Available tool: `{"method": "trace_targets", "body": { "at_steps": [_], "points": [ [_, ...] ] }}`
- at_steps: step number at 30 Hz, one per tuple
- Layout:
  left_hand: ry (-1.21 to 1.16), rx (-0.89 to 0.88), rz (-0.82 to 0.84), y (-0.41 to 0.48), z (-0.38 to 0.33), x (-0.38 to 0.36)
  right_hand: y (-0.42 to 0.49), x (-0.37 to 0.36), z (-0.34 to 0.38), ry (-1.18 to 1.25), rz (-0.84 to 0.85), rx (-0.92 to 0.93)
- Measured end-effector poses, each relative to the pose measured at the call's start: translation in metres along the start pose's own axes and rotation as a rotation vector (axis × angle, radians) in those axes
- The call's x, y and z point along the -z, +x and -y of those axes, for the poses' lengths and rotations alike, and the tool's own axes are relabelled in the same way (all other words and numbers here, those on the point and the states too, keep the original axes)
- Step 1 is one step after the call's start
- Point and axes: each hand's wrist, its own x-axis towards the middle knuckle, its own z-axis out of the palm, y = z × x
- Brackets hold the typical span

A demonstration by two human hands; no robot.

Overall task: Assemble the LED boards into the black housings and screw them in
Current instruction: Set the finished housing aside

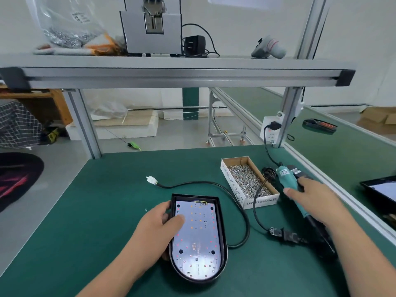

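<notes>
A black housing lies on the green table in front of me, with a white LED board seated inside it. My left hand grips the housing's left wall, thumb lying on the board. A black cable runs from the housing to a white connector. My right hand holds the teal electric screwdriver lying on the table to the right, fingers curled round its body. A cardboard box of screws stands between housing and screwdriver.
The screwdriver's power plug and cord lie right of the housing. An aluminium frame shelf spans overhead, carrying a bag of screws, a machine and an adapter. A green conveyor runs along the right; a tablet sits at the right edge.
</notes>
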Motion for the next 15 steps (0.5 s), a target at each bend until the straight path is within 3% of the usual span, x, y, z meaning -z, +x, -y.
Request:
{"method": "trace_targets", "body": {
  "at_steps": [4, 8, 11, 13, 15],
  "points": [
    [0.001, -0.013, 0.002, 0.0, 0.001, 0.0, -0.001, -0.004, 0.009, -0.124, -0.087, 0.043],
    [-0.026, 0.001, 0.026, 0.001, 0.0, 0.001, -0.008, -0.009, 0.05, 0.028, -0.295, 0.34],
    [-0.027, 0.001, 0.063, 0.0, -0.002, 0.003, -0.015, -0.021, 0.105, 0.065, -0.219, 0.609],
    [-0.015, -0.008, 0.074, 0.0, -0.002, 0.004, -0.014, -0.037, 0.135, -0.202, -0.152, 0.751],
    [0.0, -0.014, 0.075, 0.001, -0.001, 0.005, -0.01, -0.052, 0.154, -0.419, -0.033, 0.749]
  ]
}}
